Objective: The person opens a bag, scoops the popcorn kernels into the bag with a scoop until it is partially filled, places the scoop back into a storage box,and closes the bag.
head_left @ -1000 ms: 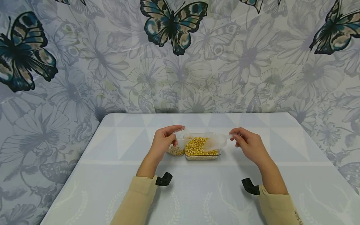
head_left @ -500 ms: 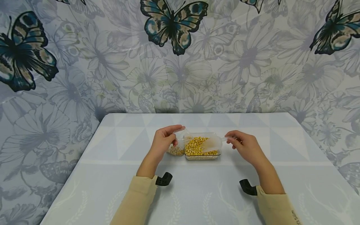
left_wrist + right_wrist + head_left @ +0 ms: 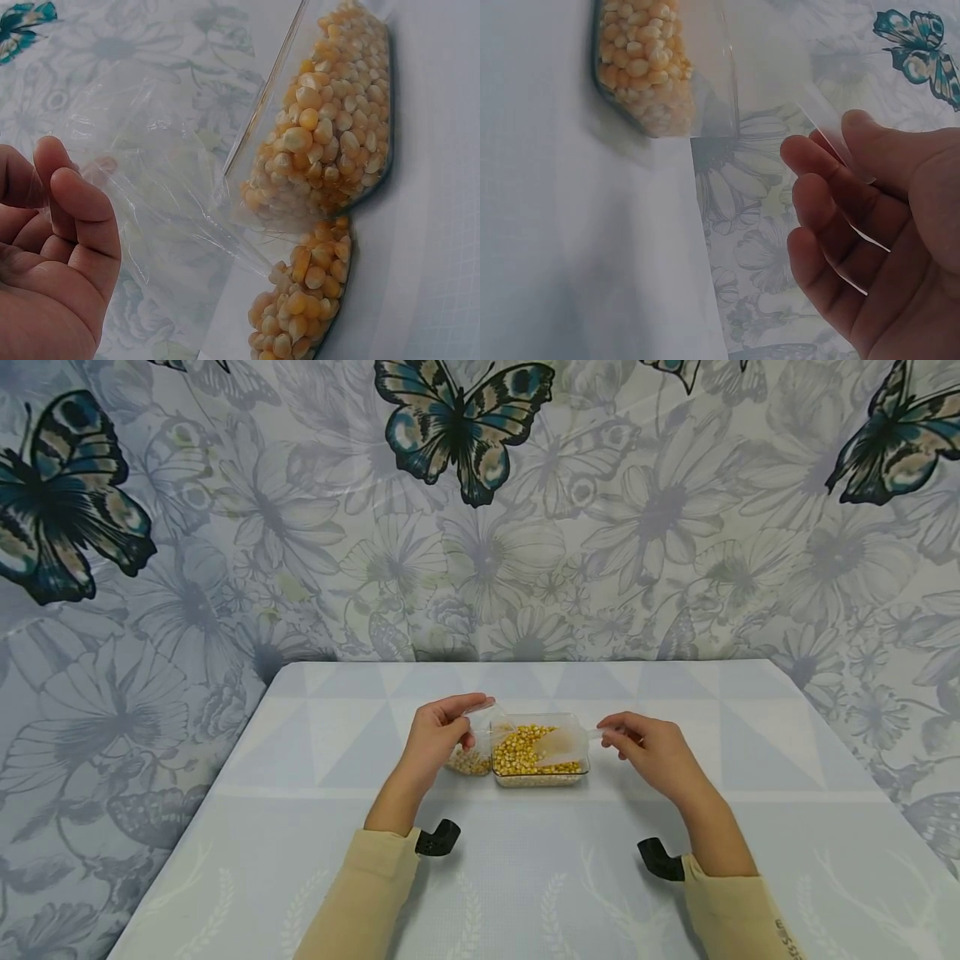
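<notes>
My left hand (image 3: pixel 435 735) pinches the upper edge of a clear plastic bag (image 3: pixel 169 180) between thumb and fingers. Corn kernels (image 3: pixel 300 311) lie in the bottom of the bag on the table. Right beside it stands a rectangular clear container (image 3: pixel 718 112), well filled with yellow corn kernels (image 3: pixel 517 750). My right hand (image 3: pixel 648 747) grips the handle of a translucent scoop (image 3: pixel 564 743) between thumb and index finger, the other fingers loosely bent. The scoop's head is in the right part of the container, with its front edge among the kernels.
Both things stand in the middle of a white table (image 3: pixel 540 877) with a pale geometric and leaf pattern. Behind the table hangs a floral cloth (image 3: pixel 480 585) with large butterflies. Black wrist mounts (image 3: pixel 437 837) stick out from both sleeves.
My right hand has moved left and slightly down, lowering the scoop from above the container's right end into it. The left hand and bag stay where they were.
</notes>
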`<action>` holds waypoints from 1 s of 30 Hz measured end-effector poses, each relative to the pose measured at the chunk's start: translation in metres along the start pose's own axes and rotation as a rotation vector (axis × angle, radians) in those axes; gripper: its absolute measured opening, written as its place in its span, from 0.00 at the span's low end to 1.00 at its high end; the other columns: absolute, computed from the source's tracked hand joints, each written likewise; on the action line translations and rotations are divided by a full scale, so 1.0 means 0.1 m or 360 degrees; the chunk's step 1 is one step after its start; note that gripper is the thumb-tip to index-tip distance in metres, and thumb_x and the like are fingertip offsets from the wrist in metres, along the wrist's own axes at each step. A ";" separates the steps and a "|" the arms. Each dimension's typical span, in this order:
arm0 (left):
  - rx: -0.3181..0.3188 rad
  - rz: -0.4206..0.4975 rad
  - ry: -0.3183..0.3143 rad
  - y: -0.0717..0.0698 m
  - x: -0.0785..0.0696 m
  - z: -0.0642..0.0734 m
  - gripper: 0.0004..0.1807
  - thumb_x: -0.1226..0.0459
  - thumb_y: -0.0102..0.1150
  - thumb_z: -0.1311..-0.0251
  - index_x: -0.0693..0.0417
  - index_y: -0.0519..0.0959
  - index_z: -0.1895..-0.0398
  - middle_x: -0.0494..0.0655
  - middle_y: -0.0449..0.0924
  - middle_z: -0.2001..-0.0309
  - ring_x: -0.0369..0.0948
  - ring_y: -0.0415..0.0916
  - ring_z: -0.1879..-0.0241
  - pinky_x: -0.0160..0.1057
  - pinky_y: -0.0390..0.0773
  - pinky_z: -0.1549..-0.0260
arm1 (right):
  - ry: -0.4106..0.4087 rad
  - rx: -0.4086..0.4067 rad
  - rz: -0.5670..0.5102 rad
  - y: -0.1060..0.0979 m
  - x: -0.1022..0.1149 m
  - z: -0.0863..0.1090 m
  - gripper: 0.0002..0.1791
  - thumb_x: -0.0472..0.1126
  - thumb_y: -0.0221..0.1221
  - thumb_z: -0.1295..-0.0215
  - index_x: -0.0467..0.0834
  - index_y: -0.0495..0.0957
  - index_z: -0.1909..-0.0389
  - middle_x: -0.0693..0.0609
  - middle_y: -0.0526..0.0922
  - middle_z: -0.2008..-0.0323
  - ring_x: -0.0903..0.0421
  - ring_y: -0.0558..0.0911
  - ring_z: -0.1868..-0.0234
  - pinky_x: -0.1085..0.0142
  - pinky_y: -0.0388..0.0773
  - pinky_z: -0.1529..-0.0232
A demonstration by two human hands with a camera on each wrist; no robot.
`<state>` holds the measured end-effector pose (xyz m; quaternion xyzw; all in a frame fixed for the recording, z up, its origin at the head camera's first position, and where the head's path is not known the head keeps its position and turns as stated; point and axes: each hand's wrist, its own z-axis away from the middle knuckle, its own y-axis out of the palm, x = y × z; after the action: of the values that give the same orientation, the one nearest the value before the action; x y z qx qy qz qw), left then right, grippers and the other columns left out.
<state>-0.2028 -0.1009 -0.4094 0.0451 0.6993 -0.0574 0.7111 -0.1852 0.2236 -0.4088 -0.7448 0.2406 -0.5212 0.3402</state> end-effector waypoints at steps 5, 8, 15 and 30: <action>-0.0010 -0.0002 -0.0004 0.01 0.01 0.00 0.25 0.76 0.45 0.33 0.47 0.82 0.41 0.45 0.83 0.41 0.37 0.73 0.80 0.36 0.74 0.74 | 0.0022 0.0061 -0.0038 0.04 -0.05 -0.01 0.10 0.37 0.59 0.30 0.42 0.82 0.51 0.46 0.88 0.66 0.53 0.81 0.71 0.68 0.73 0.73; -0.0012 -0.0006 -0.0003 0.01 0.01 0.00 0.25 0.76 0.46 0.34 0.46 0.82 0.42 0.44 0.83 0.41 0.36 0.73 0.80 0.36 0.74 0.74 | 0.0039 0.0067 -0.0038 0.07 -0.08 -0.01 0.10 0.38 0.59 0.30 0.42 0.82 0.51 0.47 0.88 0.66 0.54 0.81 0.72 0.68 0.73 0.74; -0.0003 -0.0023 0.0003 0.01 0.01 0.00 0.25 0.75 0.46 0.34 0.45 0.83 0.42 0.42 0.84 0.42 0.36 0.73 0.80 0.36 0.73 0.74 | 0.0074 0.0094 -0.0049 0.13 -0.10 -0.03 0.10 0.39 0.59 0.29 0.42 0.82 0.51 0.48 0.88 0.66 0.57 0.79 0.72 0.68 0.72 0.75; 0.0019 -0.0006 0.0008 0.01 -0.01 0.01 0.25 0.76 0.45 0.33 0.48 0.82 0.41 0.45 0.82 0.40 0.37 0.73 0.80 0.35 0.74 0.74 | 0.0115 0.0124 -0.0100 0.29 -0.12 -0.05 0.09 0.40 0.59 0.29 0.45 0.81 0.52 0.50 0.88 0.67 0.53 0.80 0.72 0.66 0.72 0.76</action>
<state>-0.2019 -0.0996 -0.4084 0.0481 0.7008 -0.0628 0.7089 -0.1942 0.2117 -0.4368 -0.7188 0.2088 -0.5671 0.3435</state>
